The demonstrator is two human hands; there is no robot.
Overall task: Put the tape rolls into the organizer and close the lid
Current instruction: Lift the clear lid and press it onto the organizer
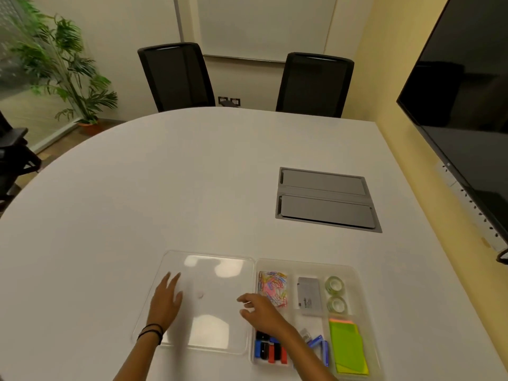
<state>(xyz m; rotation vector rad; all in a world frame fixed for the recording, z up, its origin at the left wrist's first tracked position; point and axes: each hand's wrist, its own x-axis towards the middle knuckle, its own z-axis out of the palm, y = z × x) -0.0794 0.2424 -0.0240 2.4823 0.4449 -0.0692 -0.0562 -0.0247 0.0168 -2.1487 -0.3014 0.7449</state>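
Head view: I see my left hand (166, 301) flat, fingers spread, on the clear lid (214, 273) lying on the table (137, 188); my right hand (259, 312), fingers loosely curled and empty, reaches over the lid's right edge; both tape rolls (336, 294) sit in the organizer's (357, 273) far-right compartment.

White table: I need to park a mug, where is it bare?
Bare: the white table beyond the clear flat lid, up to the two black chairs, and left of the grey floor-box hatch. Crowded: the clear compartmented organizer and both hands at the lid.
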